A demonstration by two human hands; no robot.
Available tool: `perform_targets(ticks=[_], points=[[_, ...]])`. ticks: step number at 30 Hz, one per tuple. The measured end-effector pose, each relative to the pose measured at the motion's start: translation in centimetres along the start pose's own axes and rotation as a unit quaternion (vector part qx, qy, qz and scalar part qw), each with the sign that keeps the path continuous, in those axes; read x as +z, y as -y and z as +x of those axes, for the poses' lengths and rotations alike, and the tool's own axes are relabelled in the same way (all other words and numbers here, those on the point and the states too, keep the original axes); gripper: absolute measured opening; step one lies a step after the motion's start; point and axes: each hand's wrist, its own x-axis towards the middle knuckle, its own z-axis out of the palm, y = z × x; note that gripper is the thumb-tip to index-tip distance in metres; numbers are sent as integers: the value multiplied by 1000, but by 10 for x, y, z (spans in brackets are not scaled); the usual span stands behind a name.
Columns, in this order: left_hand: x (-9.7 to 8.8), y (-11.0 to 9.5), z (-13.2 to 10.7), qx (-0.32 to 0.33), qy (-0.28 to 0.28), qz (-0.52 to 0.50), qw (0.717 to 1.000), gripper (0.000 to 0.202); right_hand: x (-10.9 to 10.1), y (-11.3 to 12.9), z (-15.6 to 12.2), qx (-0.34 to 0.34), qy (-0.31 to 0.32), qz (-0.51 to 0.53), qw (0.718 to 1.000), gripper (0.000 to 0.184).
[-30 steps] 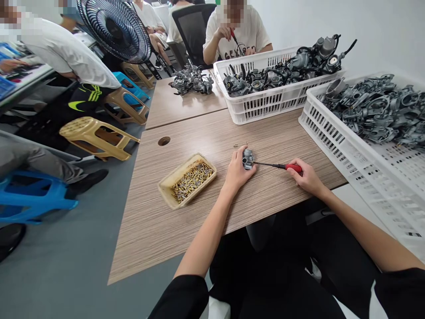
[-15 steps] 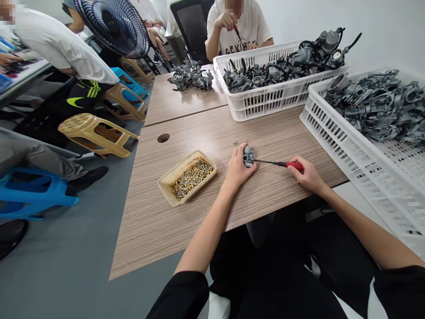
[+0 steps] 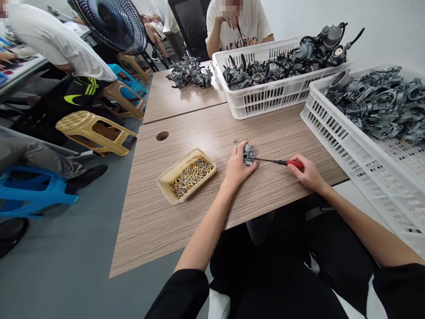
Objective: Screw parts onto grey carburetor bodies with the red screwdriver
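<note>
My left hand [image 3: 236, 167] is closed around a small grey metal carburetor body [image 3: 249, 155], steadying it on the wooden table. In my right hand [image 3: 308, 173] is a screwdriver [image 3: 295, 164] with a red handle, held level. Its dark shaft points left and its tip meets the side of the carburetor body; the exact contact spot is too small to make out. Two tiny screws [image 3: 235, 141] lie on the table just beyond my left hand. Left of that hand sits a cream plastic tub [image 3: 162, 182] with many small brass and silver parts.
A white crate [image 3: 237, 106] of carburetors stands at the back, another crate [image 3: 314, 113] of grey metal castings at the right. Several carburetors [image 3: 191, 73] are piled at the far left. A person [image 3: 239, 26] sits opposite, holding a tool. A fan [image 3: 111, 24] and stools [image 3: 88, 126] stand left.
The view has shifted very slightly. Both hands, the carburetor body and the screwdriver keep nearly the same places.
</note>
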Motion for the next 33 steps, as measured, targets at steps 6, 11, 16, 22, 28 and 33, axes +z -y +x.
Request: perform_targets(ticks=[6,11,16,22,28,33], points=[[0,0,0,0,-1,5,1000,77,0,1,0,-2,-1,2,1000,33],[0,-1,0,-1,-2,11,1000,75,0,-1,0,-2,0,4,1000,30],[1,0,0,2,-4,12,1000,76,0,0,0,-1,2,1,1000,29],[2,3,0,12,-7,10,1000,76,-1,2,0,-3,4,-1,1000,29],[2,3,0,13,-7,10,1000,77,-1,2,0,-3,2,0,1000,29],[1,2,0,7,-5,12,1000,78,0,1,-1,-1,2,0,1000,29]])
